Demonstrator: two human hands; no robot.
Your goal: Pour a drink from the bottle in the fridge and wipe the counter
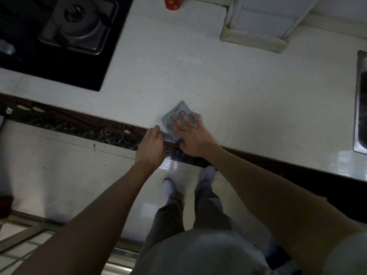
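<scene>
Two hands meet at the front edge of the white speckled counter (198, 72): right hand (195, 135), fingers spread, presses the grey-blue folded cloth (178, 111); left hand (152, 147), fingers unclear. Wiping looks underway; no bottle visible.

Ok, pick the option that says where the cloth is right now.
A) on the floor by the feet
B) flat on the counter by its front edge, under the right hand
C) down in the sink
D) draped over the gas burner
B: the cloth lies on the counter at its front edge, and the right hand presses on it with spread fingers.
</scene>
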